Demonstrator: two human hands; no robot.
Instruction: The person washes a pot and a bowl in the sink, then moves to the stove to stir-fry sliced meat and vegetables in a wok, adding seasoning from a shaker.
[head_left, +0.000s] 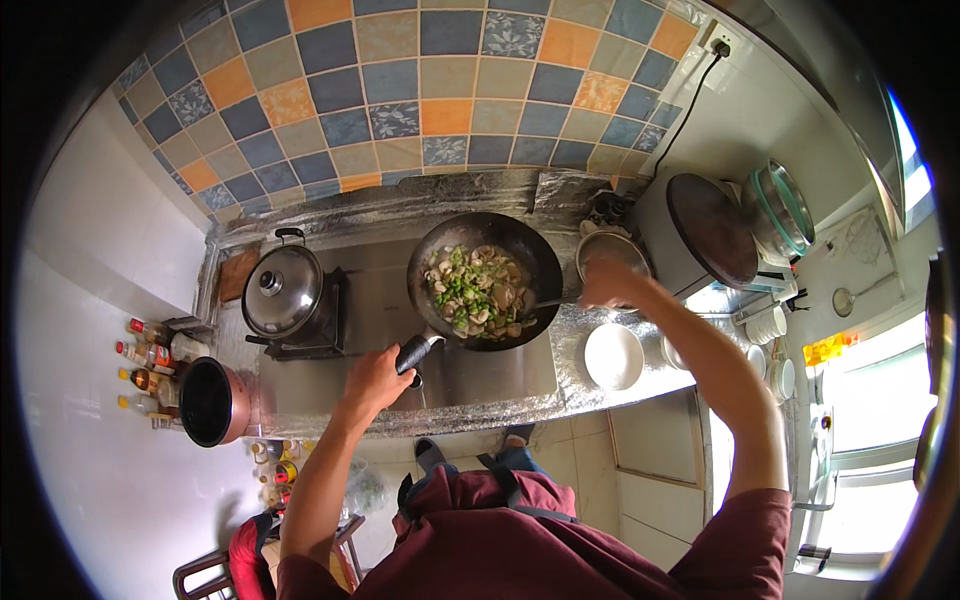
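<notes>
My left hand (375, 380) grips the black handle (412, 355) of a dark wok (541, 259) on the steel gas stove. Sliced mushrooms and chopped green vegetables (480, 292) fill the middle of the wok. My right hand (611, 283), slightly blurred, is closed around the end of a metal spatula (556, 302). The spatula's shaft crosses the wok's right rim, and its blade is partly hidden by the food. Behind my right hand is a round metal bowl (613, 244), partly covered by the hand.
A lidded steel pot (281, 292) stands on the left burner. White bowls (614, 357) line the foil-covered counter at the right, below a dark round lid (712, 230). A copper-coloured inner pot (238, 401) and several bottles (150, 355) are at the far left.
</notes>
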